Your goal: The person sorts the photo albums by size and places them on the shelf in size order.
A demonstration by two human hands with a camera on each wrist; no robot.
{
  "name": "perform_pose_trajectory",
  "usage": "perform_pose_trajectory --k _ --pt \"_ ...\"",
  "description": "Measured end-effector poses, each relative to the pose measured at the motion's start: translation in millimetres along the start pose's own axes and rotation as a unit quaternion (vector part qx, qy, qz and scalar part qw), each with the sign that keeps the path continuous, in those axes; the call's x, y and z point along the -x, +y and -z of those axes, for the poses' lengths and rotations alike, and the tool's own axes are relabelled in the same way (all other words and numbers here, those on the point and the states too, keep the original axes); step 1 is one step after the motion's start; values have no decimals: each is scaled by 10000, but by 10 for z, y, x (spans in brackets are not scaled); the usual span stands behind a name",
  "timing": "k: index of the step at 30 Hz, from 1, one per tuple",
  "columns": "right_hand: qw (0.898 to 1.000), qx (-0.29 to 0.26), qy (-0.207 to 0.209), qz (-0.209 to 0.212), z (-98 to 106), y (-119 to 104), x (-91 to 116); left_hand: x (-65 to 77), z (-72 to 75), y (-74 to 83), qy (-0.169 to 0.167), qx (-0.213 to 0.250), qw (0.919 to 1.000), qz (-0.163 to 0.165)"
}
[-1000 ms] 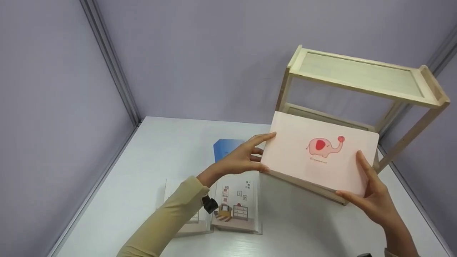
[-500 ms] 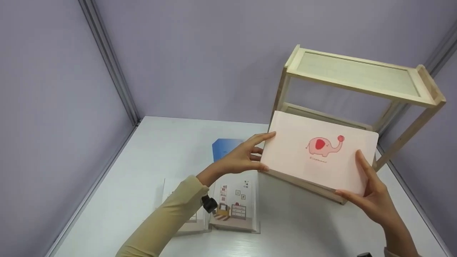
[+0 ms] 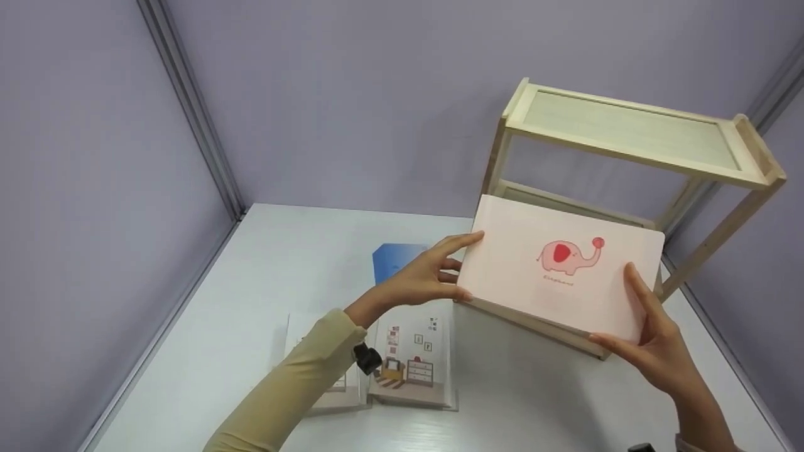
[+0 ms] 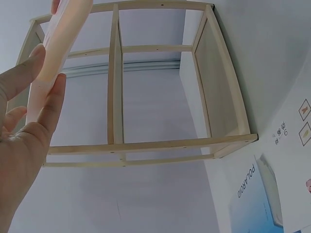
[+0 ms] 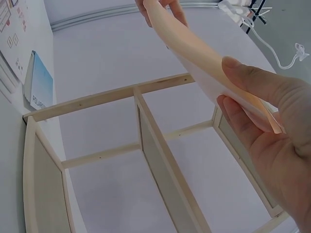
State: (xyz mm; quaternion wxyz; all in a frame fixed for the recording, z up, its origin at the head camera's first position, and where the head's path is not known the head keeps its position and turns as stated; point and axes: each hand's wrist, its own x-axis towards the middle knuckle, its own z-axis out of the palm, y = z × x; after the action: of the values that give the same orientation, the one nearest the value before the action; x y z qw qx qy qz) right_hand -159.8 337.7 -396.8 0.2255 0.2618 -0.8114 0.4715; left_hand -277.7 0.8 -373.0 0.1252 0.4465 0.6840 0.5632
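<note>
Both hands hold up a pink book (image 3: 559, 301) with an elephant drawing and a small word below it on the cover. It is tilted in front of the wooden shelf. My left hand (image 3: 424, 279) grips its left edge, thumb at the lower corner; the left wrist view shows the book (image 4: 60, 48) pinched between thumb and fingers. On the right side, my right hand (image 3: 659, 345) grips the book's lower right part. The right wrist view shows the book's pale edge (image 5: 194, 51) within that hand's grasp.
A wooden shelf rack (image 3: 628, 129) stands at the back right, its lower level partly behind the book. Left of it on the white table (image 3: 232, 282) lie a white book with a room drawing (image 3: 418, 389), another pale one (image 3: 342, 398) and a blue item (image 3: 392, 260) marked POLAROID.
Hands and book stay almost still, with the same hold. The whole head view shifts very slightly, and the drawing stands a touch further left.
</note>
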Motion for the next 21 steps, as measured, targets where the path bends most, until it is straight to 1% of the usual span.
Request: perform_pose_trajectory --k 6,14,21 --pt "9999 119 3 -40 14 -6 10 -10 -13 -5 -19 -38 10000 -25" --pt "10000 -28 20 -1 4 -12 33 -10 -28 2 -48 -50 10000 62" --pt "10000 -46 66 0 18 -22 19 26 -32 221 -72 7 10000 50"
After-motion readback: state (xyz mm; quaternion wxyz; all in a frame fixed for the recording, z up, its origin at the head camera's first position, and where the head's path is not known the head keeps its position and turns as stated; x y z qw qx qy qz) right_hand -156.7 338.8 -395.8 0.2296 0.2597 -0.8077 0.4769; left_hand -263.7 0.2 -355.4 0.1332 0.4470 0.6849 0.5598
